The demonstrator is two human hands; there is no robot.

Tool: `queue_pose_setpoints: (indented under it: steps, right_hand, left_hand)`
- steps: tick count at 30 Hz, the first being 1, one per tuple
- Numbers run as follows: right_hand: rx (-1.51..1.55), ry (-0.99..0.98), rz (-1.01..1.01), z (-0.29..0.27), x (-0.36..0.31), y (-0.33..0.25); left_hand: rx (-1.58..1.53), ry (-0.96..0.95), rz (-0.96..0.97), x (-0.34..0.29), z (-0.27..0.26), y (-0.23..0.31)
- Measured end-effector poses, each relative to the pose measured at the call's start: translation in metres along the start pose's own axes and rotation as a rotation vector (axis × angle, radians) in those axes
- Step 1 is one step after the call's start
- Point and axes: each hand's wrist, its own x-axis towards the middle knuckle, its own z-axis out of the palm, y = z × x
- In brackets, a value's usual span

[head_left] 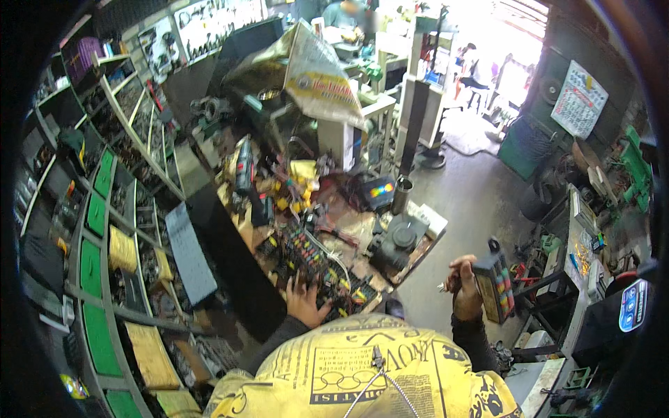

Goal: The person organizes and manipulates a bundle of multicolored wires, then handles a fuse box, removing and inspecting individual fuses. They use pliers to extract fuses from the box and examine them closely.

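My left hand [304,301] lies with its fingers spread on the near edge of a long black fuse box [306,254] full of small coloured fuses. On the right, away from the workbench, my right hand [465,291] is raised and closed on a smaller black fuse block [494,284] with a row of coloured fuses. A small pale tip shows at the left of that hand's fingers; its kind is too small to make out. Black parts with wires lie around the left hand, and a pale cable loops beside the long fuse box.
The cluttered workbench [369,259] holds a black round-topped device [401,240], a metal cup [402,194], a dark case [373,189] and a power tool [244,164]. Shelves with green drawers [91,268] line the left. Another workbench [582,265] stands right. A person [341,15] is far off.
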Motion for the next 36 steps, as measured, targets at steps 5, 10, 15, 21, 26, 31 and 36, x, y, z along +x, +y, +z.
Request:
queue_pose_setpoints:
  steps: [5, 10, 15, 21, 26, 31, 36]
  right_hand:
    - [-0.120, -0.377, 0.224, -0.003, -0.006, 0.024]
    - [-0.890, -0.504, -0.134, 0.004, -0.019, 0.062]
    - [-0.166, -0.399, 0.262, 0.001, -0.028, 0.059]
    - [-0.101, -0.542, 0.283, 0.011, -0.012, 0.041]
    - [-0.176, -0.663, 0.498, 0.023, 0.017, 0.056]
    - [-0.151, -0.781, 0.630, 0.054, 0.031, 0.095]
    - [-0.009, -0.836, 0.690, 0.072, 0.043, 0.110]
  left_hand:
    - [0.056, -0.141, -0.039, 0.005, -0.012, 0.003]
    - [-0.180, -0.090, -0.177, 0.004, -0.050, 0.007]
    - [-0.463, 0.114, -0.318, -0.058, -0.064, -0.005]
    - [-0.712, -0.469, -1.090, -0.236, 0.008, -0.033]
    - [-0.715, -0.737, -1.306, -0.369, 0.089, 0.006]
    - [-0.775, -0.678, -1.501, -0.420, 0.130, 0.074]
    - [-0.820, -0.494, -1.648, -0.438, 0.149, 0.138]
